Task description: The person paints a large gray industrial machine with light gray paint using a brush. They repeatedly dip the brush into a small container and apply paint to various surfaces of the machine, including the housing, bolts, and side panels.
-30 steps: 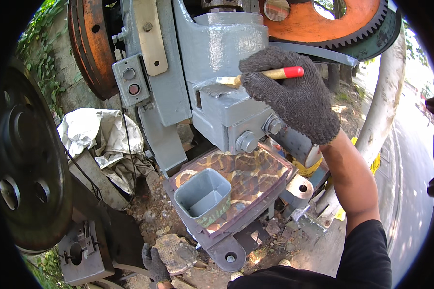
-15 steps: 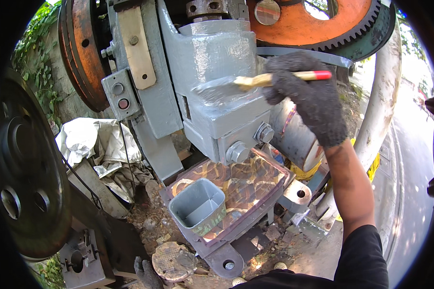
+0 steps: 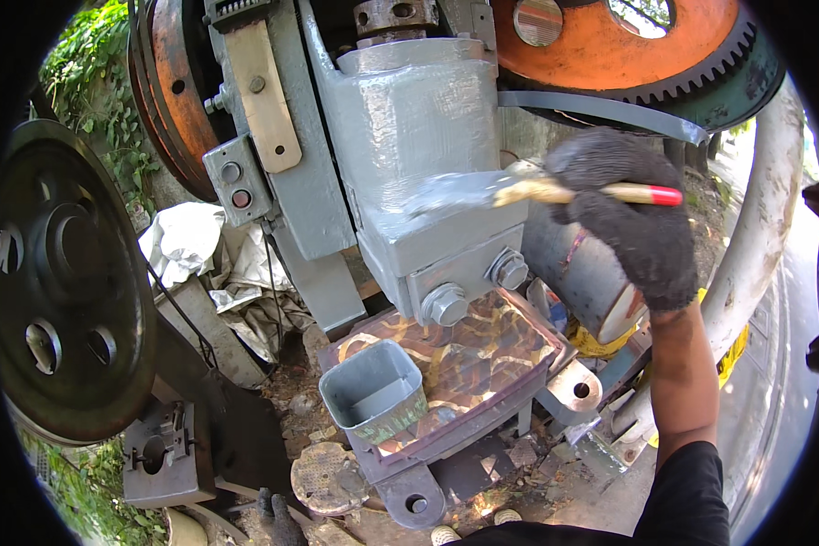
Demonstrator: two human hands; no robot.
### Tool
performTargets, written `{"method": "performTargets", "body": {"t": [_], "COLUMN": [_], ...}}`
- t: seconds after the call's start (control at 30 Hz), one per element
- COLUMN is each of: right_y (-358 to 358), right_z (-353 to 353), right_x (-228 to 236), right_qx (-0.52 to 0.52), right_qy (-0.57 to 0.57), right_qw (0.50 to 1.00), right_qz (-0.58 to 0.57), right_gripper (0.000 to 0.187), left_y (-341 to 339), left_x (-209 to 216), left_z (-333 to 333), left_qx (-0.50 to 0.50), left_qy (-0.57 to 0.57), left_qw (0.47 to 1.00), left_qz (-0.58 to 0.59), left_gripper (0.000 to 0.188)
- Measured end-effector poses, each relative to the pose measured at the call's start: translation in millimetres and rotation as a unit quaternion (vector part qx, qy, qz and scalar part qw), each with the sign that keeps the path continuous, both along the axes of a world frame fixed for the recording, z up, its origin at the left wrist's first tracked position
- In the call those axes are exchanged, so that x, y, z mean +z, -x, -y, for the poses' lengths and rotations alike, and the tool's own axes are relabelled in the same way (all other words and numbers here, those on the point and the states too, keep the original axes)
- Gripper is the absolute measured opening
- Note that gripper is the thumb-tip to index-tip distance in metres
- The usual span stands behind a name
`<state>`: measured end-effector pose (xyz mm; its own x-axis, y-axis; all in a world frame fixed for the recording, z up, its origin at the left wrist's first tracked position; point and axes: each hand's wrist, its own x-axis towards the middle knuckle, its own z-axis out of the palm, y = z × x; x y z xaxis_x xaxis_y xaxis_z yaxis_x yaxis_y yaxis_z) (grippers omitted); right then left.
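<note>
My right hand (image 3: 623,218), in a dark knitted glove, is closed round the wooden handle of a paintbrush (image 3: 523,191) with a red end. Grey paint covers the bristles, which are blurred and lie against the upper ledge of a grey-painted machine block (image 3: 419,118). Wet paint shines on the block's front. Two large hex bolts (image 3: 446,304) stick out of its lower face. Below, an open rectangular container (image 3: 373,387) of grey paint stands on the machine's bed plate (image 3: 482,355). My left hand (image 3: 280,520), also gloved, hangs low at the bottom edge, only partly visible, apart from the machine.
An orange gear wheel (image 3: 610,45) is at the upper right, a dark flywheel (image 3: 77,273) at the left. A push-button box (image 3: 237,180) sits on the machine's side. Crumpled white sheeting (image 3: 187,241) lies behind. A pale trunk (image 3: 760,200) and a road are to the right.
The view has shifted, so the machine appears slightly right and lower. My right hand and the brush have moved right along the block's ledge. My left hand stays low.
</note>
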<state>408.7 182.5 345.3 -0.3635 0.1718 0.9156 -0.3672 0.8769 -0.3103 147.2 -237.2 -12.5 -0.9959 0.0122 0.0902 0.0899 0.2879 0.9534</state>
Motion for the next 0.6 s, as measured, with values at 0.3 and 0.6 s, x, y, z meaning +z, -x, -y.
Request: {"method": "performTargets", "body": {"t": [0.3, 0.6], "right_y": [-15, -18], "right_z": [-71, -111], "right_x": [-8, -3], "right_qx": [-0.074, 0.143], "right_qy": [0.116, 0.204], "right_qw": [0.975, 0.968], "right_qz": [0.172, 0.038], "right_gripper": [0.021, 0.024], "left_y": [-54, -129], "left_x": [-20, -21], "left_z": [0, 7], "left_qx": [0.001, 0.112], "left_qy": [0.036, -0.006], "left_qw": [0.997, 0.994], "left_qz": [-0.062, -0.012], "left_gripper": [0.049, 0.058]}}
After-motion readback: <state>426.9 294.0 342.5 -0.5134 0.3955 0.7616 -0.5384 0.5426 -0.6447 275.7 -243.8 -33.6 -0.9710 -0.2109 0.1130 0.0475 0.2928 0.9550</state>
